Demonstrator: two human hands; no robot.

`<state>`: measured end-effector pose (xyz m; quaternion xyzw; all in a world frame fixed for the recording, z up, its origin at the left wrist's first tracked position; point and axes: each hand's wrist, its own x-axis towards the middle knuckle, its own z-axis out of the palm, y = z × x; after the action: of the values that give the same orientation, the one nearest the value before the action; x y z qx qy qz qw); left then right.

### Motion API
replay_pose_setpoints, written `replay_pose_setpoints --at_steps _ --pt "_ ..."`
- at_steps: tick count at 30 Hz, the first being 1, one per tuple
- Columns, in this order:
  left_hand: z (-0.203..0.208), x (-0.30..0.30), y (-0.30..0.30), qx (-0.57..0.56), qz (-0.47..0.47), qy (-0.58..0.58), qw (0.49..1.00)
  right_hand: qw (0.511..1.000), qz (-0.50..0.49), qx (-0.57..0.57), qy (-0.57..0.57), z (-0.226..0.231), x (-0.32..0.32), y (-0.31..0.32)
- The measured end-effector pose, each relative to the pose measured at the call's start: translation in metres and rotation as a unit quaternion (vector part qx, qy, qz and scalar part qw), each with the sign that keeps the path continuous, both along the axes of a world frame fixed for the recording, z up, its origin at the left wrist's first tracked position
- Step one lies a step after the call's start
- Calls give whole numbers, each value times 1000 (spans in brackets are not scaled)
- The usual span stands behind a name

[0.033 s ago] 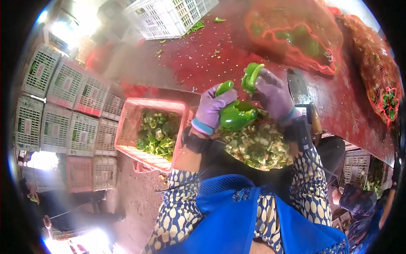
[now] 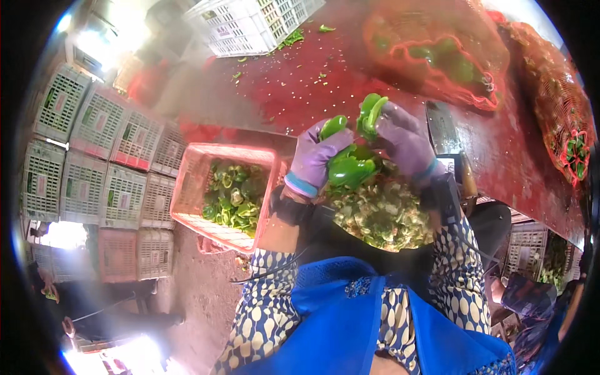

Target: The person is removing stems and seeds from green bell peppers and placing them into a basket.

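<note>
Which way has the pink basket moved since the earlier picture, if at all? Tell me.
No; judged against the stacked crates, the pink basket holds its place.

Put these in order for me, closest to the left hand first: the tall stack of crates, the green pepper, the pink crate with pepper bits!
From the left hand in the head view:
1. Green pepper: nearest, right in its grip.
2. Pink crate: next, on the hand's left side.
3. Tall stack of crates: farthest, beyond the pink crate.
</note>
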<state>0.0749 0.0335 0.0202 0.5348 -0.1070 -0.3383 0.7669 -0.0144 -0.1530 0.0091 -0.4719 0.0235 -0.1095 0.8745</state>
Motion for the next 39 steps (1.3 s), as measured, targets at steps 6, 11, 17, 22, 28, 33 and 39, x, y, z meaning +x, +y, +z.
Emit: replay_pose_setpoints --at_steps 6,11,17,22,28,33,39 --pt "28 0 0 49 -104 -140 983 929 124 -348 32 17 -10 -6" --pt "28 3 2 76 -172 -273 943 925 172 -331 74 15 -12 -12" --pt "15 -2 -2 144 -100 -414 893 966 73 -237 72 0 -14 4" --pt "7 -7 -8 134 -17 -429 893 974 21 -209 80 -5 -11 9" --pt "-11 -15 -8 80 80 -351 930 932 -124 -329 86 7 -7 30" --pt "-22 -8 -2 3 76 -220 973 850 -216 -480 37 14 -2 40" --pt "-18 -9 -2 -25 78 -196 977 897 -236 -364 82 1 5 48"
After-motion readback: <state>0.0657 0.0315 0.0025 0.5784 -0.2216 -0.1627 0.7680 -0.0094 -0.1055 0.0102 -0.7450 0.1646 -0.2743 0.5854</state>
